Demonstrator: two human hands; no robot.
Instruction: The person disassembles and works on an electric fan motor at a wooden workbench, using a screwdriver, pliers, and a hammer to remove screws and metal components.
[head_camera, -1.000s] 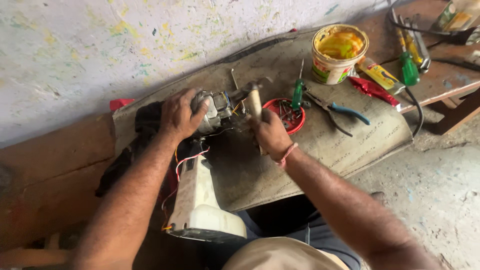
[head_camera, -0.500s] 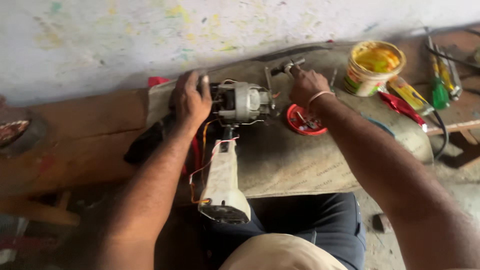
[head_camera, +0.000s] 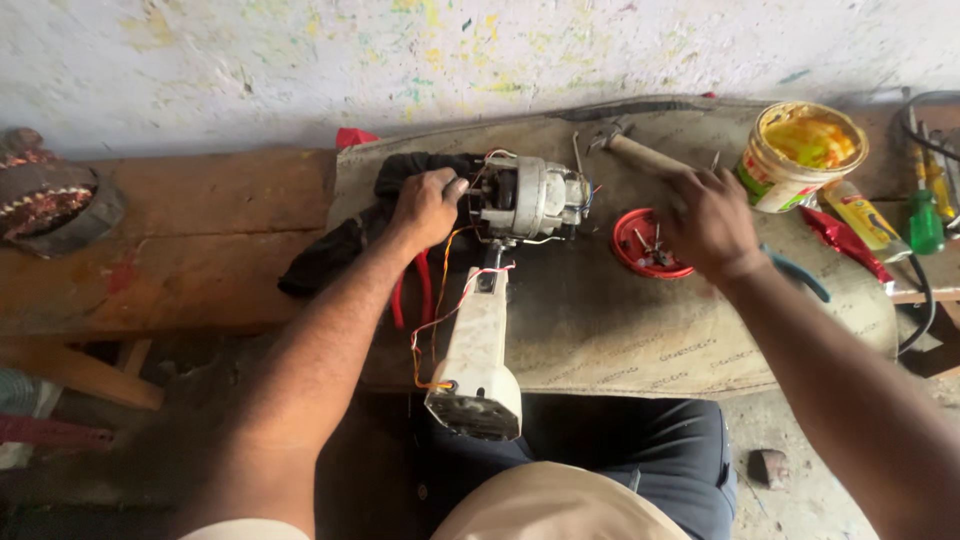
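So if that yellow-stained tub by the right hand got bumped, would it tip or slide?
The tub would probably slide rather than tip: it looks squat, with a wide mouth. It stands open with yellow contents, so a hard knock might spill some. It stands apart from the right hand, beside the hammer.

Wooden bench (head_camera: 200, 240), brown board (head_camera: 640, 330) atop, fan motor (head_camera: 530, 197), red lid (head_camera: 650, 243)

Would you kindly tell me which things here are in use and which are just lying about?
In use:
left hand on the fan motor
right hand over the red lid, beside the hammer

Lying about:
paint tub
green screwdriver
black cloth
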